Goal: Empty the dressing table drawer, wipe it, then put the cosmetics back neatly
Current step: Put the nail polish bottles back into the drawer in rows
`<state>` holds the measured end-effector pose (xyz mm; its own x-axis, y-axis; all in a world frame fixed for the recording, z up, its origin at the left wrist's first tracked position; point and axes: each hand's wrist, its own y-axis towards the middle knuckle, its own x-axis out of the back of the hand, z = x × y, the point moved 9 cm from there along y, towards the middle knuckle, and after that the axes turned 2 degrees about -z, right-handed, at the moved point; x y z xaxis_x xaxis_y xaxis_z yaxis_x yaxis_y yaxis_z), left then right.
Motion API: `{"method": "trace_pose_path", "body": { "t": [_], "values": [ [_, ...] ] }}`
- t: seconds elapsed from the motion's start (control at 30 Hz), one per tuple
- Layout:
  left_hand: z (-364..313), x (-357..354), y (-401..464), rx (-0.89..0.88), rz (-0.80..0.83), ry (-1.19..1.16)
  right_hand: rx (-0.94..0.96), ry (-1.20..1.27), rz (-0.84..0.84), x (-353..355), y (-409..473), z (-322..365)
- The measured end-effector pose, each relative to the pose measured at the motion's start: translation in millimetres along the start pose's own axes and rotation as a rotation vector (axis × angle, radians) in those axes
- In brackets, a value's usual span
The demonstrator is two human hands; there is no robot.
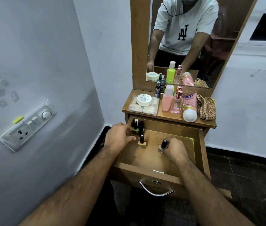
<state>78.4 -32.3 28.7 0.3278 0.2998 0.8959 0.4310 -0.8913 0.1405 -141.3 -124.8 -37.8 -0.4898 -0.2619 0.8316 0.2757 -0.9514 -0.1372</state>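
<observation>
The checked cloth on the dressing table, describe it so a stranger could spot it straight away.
On the wooden dressing table top, below the mirror, look to the far right end. The checked cloth lies crumpled beside the pink tube; it is the only fabric among bottles and jars.

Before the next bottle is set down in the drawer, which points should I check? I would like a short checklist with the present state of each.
1. Drawer pulled open enough to work in: ok.
2. Right hand has a firm grip on the pale nail polish bottle: ok, fingers are curled round it.
3. Left hand free to steady the row: cannot tell; its fingertips are at the green bottle.
4. Gold bottle stands upright: ok.
5. Bare drawer floor beside the gold bottle for the next one: ok.
6. Drawer wiped clean: cannot tell.
7. All cosmetics returned: not ok; the pink tube and others remain on the tabletop.
</observation>
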Motion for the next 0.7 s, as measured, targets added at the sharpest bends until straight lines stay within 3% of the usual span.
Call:
{"method": "trace_pose_path", "body": {
  "t": [0.17,0.3,0.37,0.43,0.57,0.7],
  "values": [
    [23,-6,-3,0.062,0.060,-0.060,0.038,-0.031,0.018,5,-6,12],
    [31,-14,0,0.114,0.075,-0.154,0.223,-0.068,-0.268,41,-24,53],
    [35,-18,0,0.145,0.104,-0.211,0.315,-0.022,-0.307,44,-30,82],
    [39,-19,0,0.171,0.114,-0.266,0.306,0.007,-0.223,31,-26,102],
    [52,-22,0,0.254,0.104,-0.400,0.142,-0.160,0.006,-16,-7,103],
    [68,-35,0,0.354,0.137,-0.524,0.074,-0.182,0.072,-41,7,90]
  ]
}}
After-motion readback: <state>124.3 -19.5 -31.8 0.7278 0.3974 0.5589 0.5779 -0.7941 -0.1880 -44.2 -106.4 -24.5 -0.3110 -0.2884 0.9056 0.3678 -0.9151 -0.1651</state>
